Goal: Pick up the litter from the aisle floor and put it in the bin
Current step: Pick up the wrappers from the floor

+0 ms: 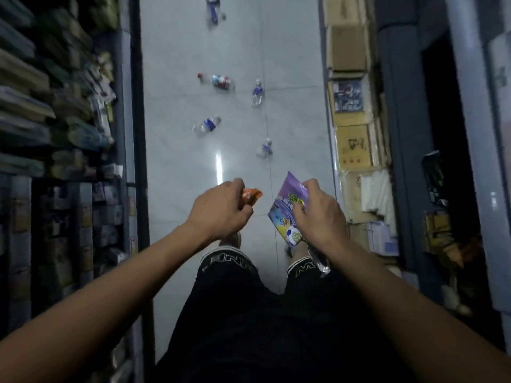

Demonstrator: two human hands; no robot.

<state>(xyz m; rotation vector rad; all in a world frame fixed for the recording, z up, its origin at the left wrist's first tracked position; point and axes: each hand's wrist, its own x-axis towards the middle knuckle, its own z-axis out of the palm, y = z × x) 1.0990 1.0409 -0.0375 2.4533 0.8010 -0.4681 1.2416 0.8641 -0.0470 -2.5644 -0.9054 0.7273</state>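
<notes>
Litter lies scattered along the pale tiled aisle floor [177,51], a glossy surface with a streak of reflected light near the middle. Four clear plastic bottles with blue labels rest on their sides: one far up the aisle [213,8], one near a tile seam [257,93], one toward the left [208,125], and the nearest [266,148] just ahead of the hands. A red-labelled bottle [222,81] lies between them, with a small red cap [200,76] just beside it on the left.

Both hands are held out over the floor, already carrying litter. The left hand [221,210] has its fingers curled round a crumpled orange wrapper [252,195]. The right hand [318,214] pinches a purple snack packet [289,208] printed with cartoon figures; a clear wrapper [322,261] hangs below that wrist, though how it is held cannot be told.

Dark shelving [55,106] crowded with stacked goods lines the left edge of the aisle. Cardboard boxes [349,48] stand in a row along the right edge, with more dark racking behind them. Between these edges the floor runs as a narrow open lane. The person's black shorts [249,313] fill the lower centre. No bin is in view.
</notes>
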